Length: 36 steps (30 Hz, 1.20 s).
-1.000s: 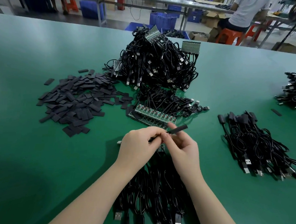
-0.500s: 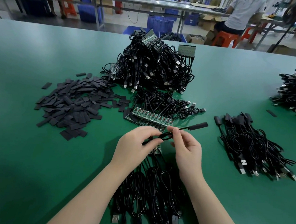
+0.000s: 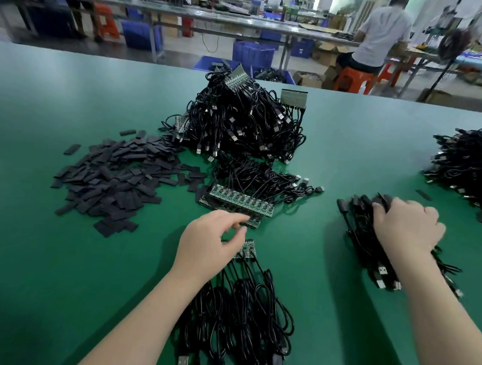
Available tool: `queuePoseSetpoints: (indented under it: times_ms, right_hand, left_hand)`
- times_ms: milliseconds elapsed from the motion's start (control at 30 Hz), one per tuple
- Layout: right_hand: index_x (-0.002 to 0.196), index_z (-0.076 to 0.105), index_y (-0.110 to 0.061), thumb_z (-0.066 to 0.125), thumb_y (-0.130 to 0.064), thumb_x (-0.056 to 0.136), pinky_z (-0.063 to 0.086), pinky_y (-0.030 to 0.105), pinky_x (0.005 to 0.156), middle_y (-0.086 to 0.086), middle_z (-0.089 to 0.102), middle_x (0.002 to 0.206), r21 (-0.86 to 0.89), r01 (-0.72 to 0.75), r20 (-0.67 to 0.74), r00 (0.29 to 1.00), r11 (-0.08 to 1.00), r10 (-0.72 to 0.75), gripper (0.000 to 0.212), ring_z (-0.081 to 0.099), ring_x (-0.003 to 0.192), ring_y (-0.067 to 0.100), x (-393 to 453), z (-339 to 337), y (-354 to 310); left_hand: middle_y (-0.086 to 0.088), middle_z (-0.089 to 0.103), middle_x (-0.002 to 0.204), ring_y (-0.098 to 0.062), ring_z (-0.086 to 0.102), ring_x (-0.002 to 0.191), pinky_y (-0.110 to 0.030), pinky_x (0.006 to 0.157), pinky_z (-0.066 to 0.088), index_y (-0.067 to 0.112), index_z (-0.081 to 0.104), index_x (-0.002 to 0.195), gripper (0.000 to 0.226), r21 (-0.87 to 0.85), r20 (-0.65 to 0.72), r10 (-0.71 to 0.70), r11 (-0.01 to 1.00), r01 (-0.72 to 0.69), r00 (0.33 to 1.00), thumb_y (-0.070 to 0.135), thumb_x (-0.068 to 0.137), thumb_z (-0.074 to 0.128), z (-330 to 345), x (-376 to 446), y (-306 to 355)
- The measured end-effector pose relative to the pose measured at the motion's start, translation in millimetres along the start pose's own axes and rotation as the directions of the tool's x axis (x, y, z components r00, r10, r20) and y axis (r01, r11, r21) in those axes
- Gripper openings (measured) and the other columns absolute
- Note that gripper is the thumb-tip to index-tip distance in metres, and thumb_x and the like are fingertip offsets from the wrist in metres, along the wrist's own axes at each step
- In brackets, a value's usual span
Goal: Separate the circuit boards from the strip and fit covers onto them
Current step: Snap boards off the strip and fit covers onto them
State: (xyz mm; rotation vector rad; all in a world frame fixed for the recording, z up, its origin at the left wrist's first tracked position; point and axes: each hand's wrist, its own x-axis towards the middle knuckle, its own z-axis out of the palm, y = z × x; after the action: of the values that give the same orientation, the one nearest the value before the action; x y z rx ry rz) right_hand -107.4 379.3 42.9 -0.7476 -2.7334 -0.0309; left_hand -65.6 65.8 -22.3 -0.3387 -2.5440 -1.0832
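My left hand (image 3: 211, 238) hovers with relaxed, slightly bent fingers just left of a short green circuit board strip (image 3: 249, 249), holding nothing. Black USB cables (image 3: 240, 309) run from that strip toward me. Two full board strips (image 3: 241, 202) lie just beyond my left fingers. My right hand (image 3: 406, 226) is out to the right, its fingers curled down on a covered cable at the top of the pile of covered cables (image 3: 360, 237). Flat black covers (image 3: 113, 174) lie heaped to the left.
A big heap of cabled board strips (image 3: 243, 120) stands at the table's middle back. Another black cable pile (image 3: 472, 162) sits at the far right edge. A loose cover (image 3: 424, 195) lies between the right piles. A person sits at a bench beyond the green table (image 3: 46, 255).
My right hand has carried the covered cable from the middle over to the right pile. My left hand let go of it and stays near the short strip.
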Motion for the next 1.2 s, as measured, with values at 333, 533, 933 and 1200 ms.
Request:
queuePoseSetpoints:
  times_ms: [333, 533, 933, 1200]
  right_hand:
    - [0.127, 0.066, -0.026, 0.064, -0.055, 0.087, 0.04, 0.02, 0.088, -0.007, 0.067, 0.121, 0.539, 0.445, 0.385, 0.625, 0.715, -0.679, 0.049, 0.059, 0.104, 0.009, -79, 10, -97]
    - [0.111, 0.073, -0.03, 0.07, -0.05, 0.085, 0.044, 0.029, 0.089, -0.007, 0.055, 0.098, 0.616, 0.4, 0.241, 0.724, 0.679, -0.646, 0.033, 0.053, 0.104, 0.016, -104, 35, -103]
    - [0.081, 0.07, -0.027, 0.083, -0.029, 0.077, 0.044, 0.009, 0.067, -0.014, 0.068, 0.072, 0.829, 0.179, 0.19, 0.801, 0.529, -0.568, 0.014, 0.061, 0.072, -0.001, -116, 33, -97]
    - [0.085, 0.077, -0.029, 0.08, -0.026, 0.081, 0.044, 0.006, 0.067, -0.019, 0.071, 0.073, 0.888, 0.109, 0.143, 0.857, 0.447, -0.494, 0.006, 0.064, 0.073, -0.006, -122, 30, -99]
  left_hand:
    - [0.017, 0.052, 0.117, -0.01, 0.042, 0.115, -0.033, 0.096, 0.034, 0.041, 0.062, 0.116, 0.035, 0.296, 0.287, -0.132, 0.954, 0.043, 0.949, 0.059, 0.09, 0.048, 6, 2, -6]
    - [0.02, 0.058, 0.113, -0.009, 0.047, 0.111, -0.032, 0.094, 0.037, 0.038, 0.065, 0.106, 0.018, 0.263, 0.232, -0.122, 0.963, 0.059, 0.965, 0.041, 0.095, 0.051, 8, 1, -8]
    - [0.019, 0.067, 0.096, -0.007, 0.055, 0.097, -0.024, 0.087, 0.025, 0.036, 0.069, 0.1, 0.02, 0.286, 0.146, -0.012, 0.958, -0.031, 0.989, 0.042, 0.093, 0.051, 5, 1, -2]
    - [0.019, 0.066, 0.093, -0.006, 0.058, 0.096, -0.023, 0.092, 0.022, 0.032, 0.068, 0.094, 0.014, 0.231, 0.067, 0.014, 0.973, -0.029, 0.998, 0.038, 0.092, 0.056, -1, 0, 6]
